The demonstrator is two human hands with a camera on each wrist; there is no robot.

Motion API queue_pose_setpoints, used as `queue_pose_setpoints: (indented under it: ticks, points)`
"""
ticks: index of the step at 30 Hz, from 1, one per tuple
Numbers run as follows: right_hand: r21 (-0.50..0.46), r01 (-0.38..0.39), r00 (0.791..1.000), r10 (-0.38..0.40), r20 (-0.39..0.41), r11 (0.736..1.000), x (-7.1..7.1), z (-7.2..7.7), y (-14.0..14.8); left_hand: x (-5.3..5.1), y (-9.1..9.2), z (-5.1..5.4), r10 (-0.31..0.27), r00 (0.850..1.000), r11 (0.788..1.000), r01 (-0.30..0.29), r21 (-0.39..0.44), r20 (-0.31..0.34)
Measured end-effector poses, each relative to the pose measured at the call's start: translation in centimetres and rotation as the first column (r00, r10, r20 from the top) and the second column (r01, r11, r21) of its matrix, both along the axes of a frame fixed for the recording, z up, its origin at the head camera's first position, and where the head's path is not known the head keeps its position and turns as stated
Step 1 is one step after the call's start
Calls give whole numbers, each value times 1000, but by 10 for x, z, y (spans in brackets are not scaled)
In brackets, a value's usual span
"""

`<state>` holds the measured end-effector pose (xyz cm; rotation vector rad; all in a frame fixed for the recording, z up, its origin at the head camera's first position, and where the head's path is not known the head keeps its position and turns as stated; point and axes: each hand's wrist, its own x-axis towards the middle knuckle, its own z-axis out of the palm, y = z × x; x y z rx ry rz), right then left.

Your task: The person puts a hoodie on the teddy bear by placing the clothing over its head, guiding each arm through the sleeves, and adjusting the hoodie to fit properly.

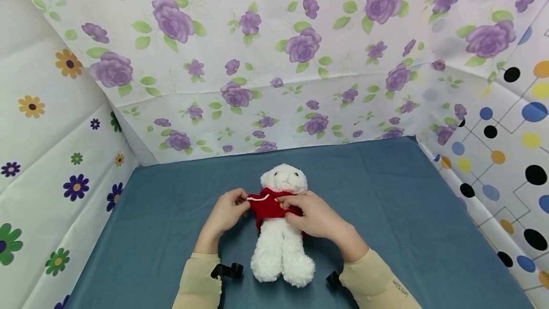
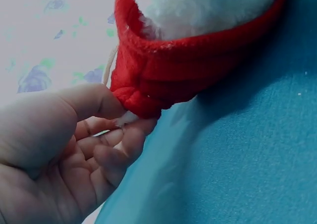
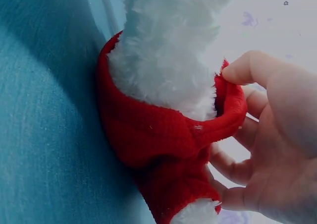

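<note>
A white plush teddy bear (image 1: 280, 247) lies on its back, head toward the far side, wearing a red hoodie (image 1: 271, 208) with a pale drawstring. At one arm of the bear, my left hand (image 1: 227, 211) pinches the red sleeve end (image 2: 141, 102); a bit of white fur shows between the fingers. My right hand (image 1: 317, 216) is over the other side of the bear's front. In the right wrist view its thumb and fingers grip the hoodie's lower hem (image 3: 233, 105), held away from the white fur (image 3: 163, 60). A white paw (image 3: 195, 213) pokes out of the sleeve there.
Blue cloth (image 1: 171, 194) covers the table. A purple-flowered sheet (image 1: 274, 94) hangs behind it, with a flower-printed sheet (image 1: 51, 156) on the left and a dotted one (image 1: 506, 166) on the right. Black straps (image 1: 227, 271) sit at both wrists.
</note>
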<state>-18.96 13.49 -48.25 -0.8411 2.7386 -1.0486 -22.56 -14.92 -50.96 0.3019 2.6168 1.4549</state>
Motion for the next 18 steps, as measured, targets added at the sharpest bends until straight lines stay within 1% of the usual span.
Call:
queue_pose_setpoints:
  ticks: [4, 7, 10, 16, 18]
  points:
    - [-25, 3, 1000, -2, 31, 1000, -1, 1, 0, -1, -1, -2, 8, 998, 998, -11, 64, 57]
    - [-35, -3, 999, 4, 33, 999, 0, 1, 1, -1, -2, -3, 10, 997, 995, -17, 94, 78]
    - [-34, -16, 1000, 17, 17, 999, 1, 0, 2, -1, -2, -2, 16, 996, 994, -26, 110, 89]
    - [-7, -10, 1000, 10, -17, 1000, 0, -1, 0, -2, 0, -1, 24, 997, 992, -34, 121, 77]
    - [5, -28, 999, 28, -34, 1000, 0, -2, -1, -3, 0, -2, 32, 996, 990, -42, 134, 78]
